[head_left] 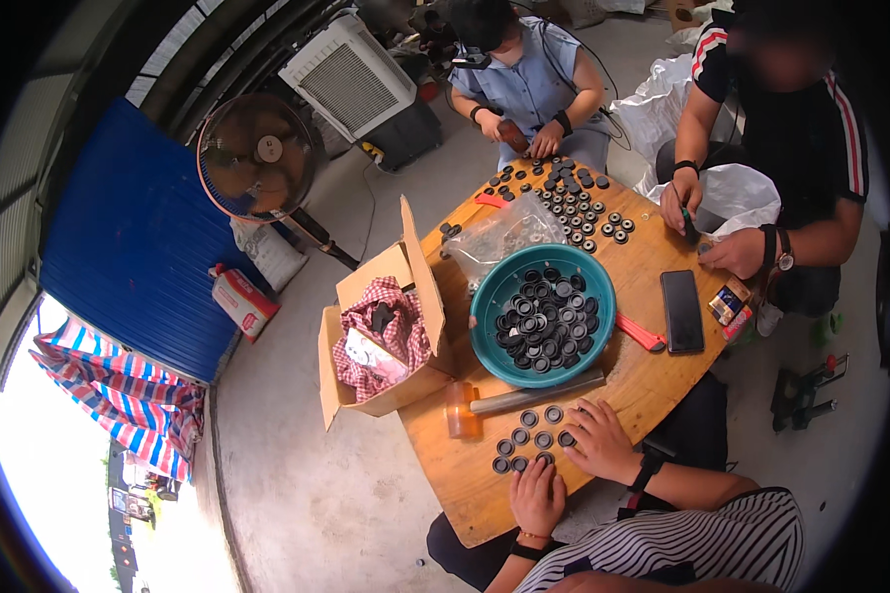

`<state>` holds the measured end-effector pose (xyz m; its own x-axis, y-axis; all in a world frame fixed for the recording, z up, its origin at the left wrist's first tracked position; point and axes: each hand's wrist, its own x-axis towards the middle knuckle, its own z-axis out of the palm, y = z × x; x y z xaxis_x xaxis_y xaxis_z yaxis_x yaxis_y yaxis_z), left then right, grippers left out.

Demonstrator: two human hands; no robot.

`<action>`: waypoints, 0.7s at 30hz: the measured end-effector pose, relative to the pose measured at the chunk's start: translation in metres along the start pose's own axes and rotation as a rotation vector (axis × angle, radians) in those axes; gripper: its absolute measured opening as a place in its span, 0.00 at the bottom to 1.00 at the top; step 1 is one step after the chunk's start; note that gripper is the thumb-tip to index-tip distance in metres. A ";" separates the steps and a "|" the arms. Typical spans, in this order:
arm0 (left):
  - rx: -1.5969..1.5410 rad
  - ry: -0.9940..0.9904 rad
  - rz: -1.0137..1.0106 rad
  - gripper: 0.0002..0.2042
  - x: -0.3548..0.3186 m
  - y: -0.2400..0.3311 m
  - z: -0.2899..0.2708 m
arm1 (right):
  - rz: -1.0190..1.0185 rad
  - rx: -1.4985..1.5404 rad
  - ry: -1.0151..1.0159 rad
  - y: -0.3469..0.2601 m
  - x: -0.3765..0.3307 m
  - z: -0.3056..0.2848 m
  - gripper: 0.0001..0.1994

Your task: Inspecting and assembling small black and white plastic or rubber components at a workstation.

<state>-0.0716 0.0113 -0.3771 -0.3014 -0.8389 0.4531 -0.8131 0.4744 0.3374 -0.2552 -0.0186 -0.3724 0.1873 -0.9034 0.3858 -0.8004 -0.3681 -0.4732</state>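
Several round black caps with raised rings lie in loose rows on the wooden table in front of me. My left hand reaches in from the near edge, its stretched fingertips resting on a black cap at the near end of the group. To its right, my right hand lies low over the table with fingers spread. Its fingertips and thumb are beside another black cap, touching or nearly so. An orange-headed mallet with a grey handle lies just beyond the caps.
A teal basin holds many black caps. Left of it stands an open cardboard box with checked cloth; right, a phone and a red-handled tool. Two people work across the table, near a clear plastic bag and more round parts.
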 end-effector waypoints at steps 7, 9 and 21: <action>-0.037 0.013 0.019 0.10 -0.001 -0.005 0.000 | 0.009 -0.048 0.046 -0.006 0.005 0.001 0.18; -0.040 0.004 0.020 0.10 -0.001 -0.004 -0.001 | 0.013 -0.053 0.044 -0.006 0.004 0.000 0.18; -0.012 -0.030 0.000 0.09 -0.001 0.000 0.001 | 0.030 -0.002 0.020 -0.002 0.002 -0.003 0.18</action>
<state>-0.0721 0.0117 -0.3782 -0.3161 -0.8464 0.4286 -0.8072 0.4773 0.3474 -0.2552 -0.0188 -0.3689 0.1520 -0.9095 0.3870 -0.8066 -0.3405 -0.4832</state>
